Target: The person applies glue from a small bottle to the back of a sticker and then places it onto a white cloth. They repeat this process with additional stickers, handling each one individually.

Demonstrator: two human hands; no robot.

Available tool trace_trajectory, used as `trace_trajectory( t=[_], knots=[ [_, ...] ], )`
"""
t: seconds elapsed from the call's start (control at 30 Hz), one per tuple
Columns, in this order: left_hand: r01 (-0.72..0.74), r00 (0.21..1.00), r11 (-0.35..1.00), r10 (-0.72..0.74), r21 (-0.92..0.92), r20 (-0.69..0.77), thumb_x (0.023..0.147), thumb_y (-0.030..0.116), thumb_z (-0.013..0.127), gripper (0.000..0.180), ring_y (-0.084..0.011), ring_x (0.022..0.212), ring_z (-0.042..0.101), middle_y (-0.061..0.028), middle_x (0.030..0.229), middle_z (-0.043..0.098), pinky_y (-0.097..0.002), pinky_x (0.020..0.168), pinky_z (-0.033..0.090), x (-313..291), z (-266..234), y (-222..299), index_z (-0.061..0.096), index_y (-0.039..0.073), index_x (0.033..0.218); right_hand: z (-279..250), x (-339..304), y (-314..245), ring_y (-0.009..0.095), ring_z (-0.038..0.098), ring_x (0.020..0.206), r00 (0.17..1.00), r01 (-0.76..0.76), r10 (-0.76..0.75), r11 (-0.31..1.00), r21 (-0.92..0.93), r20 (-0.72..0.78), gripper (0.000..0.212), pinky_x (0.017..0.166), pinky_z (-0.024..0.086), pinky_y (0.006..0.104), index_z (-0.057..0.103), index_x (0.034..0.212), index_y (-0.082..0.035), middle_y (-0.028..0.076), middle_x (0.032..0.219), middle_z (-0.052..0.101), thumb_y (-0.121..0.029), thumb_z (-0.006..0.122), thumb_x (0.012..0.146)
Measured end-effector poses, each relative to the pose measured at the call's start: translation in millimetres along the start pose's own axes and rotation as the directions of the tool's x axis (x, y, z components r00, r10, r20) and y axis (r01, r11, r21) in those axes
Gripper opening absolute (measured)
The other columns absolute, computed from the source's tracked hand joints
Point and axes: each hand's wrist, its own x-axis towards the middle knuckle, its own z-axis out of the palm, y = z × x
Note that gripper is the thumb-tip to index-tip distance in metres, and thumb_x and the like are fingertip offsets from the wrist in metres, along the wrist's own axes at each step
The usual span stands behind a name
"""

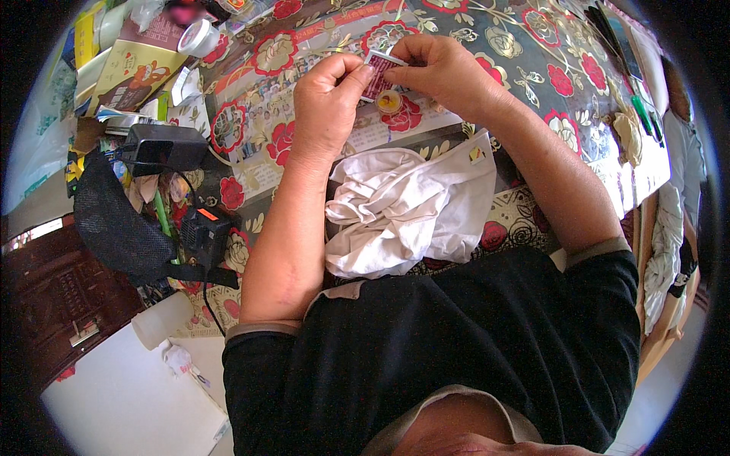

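Between both hands, over the flower-patterned tablecloth, is a small flat dark-red packet with a pale edge. The thumb and fingers of my left hand pinch its left side. My right hand grips its right upper side, the thumb lying across its front. Just below the packet sits a small round yellow and clear item, possibly a little case; its kind is too small to make out. Nearer to me a crumpled white cloth garment with a small yellow label lies between my forearms.
To the left stand a black box-shaped device, a black mesh piece, a black adapter with a cord and a brown and yellow carton. A white tub is at the far left. A green pen lies at the right edge.
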Motion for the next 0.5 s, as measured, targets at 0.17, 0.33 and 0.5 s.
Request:
trace_trajectory(
  t=[0.17, 0.33, 0.5],
  knots=[
    [-0.009, 1.0, 0.997, 0.008, 0.074, 0.013, 0.082, 0.008, 0.059, 0.007, -0.0039, 0.064, 0.045, 0.0048, 0.071, 0.055, -0.0193, 0.059, 0.038, 0, -1, 0, 0.061, 0.002, 0.084, -3, -3, -6, 0.003, 0.047, 0.06, 0.999, -0.015, 0.016, 0.999, -0.049, 0.028, 0.018, 0.047, 0.038, 0.0186, 0.06, 0.092, -0.005, -0.004, 0.07, 0.054, -0.02, 0.062, 0.082],
    [-0.003, 0.999, 0.997, 0.0, 0.077, 0.046, 0.083, 0.008, 0.058, 0.008, -0.0052, 0.068, 0.049, 0.0033, 0.073, 0.057, -0.0208, 0.064, 0.041, 0, -1, 0, 0.061, 0.001, 0.084, -2, -1, -6, 0.003, 0.044, 0.055, 0.996, -0.059, 0.051, 0.992, 0.107, 0.074, 0.016, 0.043, 0.033, 0.0196, 0.061, 0.089, -0.006, -0.004, 0.064, 0.051, -0.021, 0.061, 0.082],
    [-0.093, 0.995, 0.991, 0.094, 0.097, -0.014, 0.077, 0.007, 0.062, 0.007, -0.0079, 0.058, 0.05, -0.0018, 0.063, 0.057, -0.023, 0.054, 0.041, 1, 3, -2, 0.059, 0.001, 0.075, 0, 0, -2, 0.003, 0.042, 0.051, 0.999, 0.013, -0.013, 1.0, 0.005, 0.039, 0.016, 0.042, 0.033, 0.0201, 0.061, 0.083, -0.005, -0.005, 0.059, 0.05, -0.021, 0.061, 0.082]
  ],
)
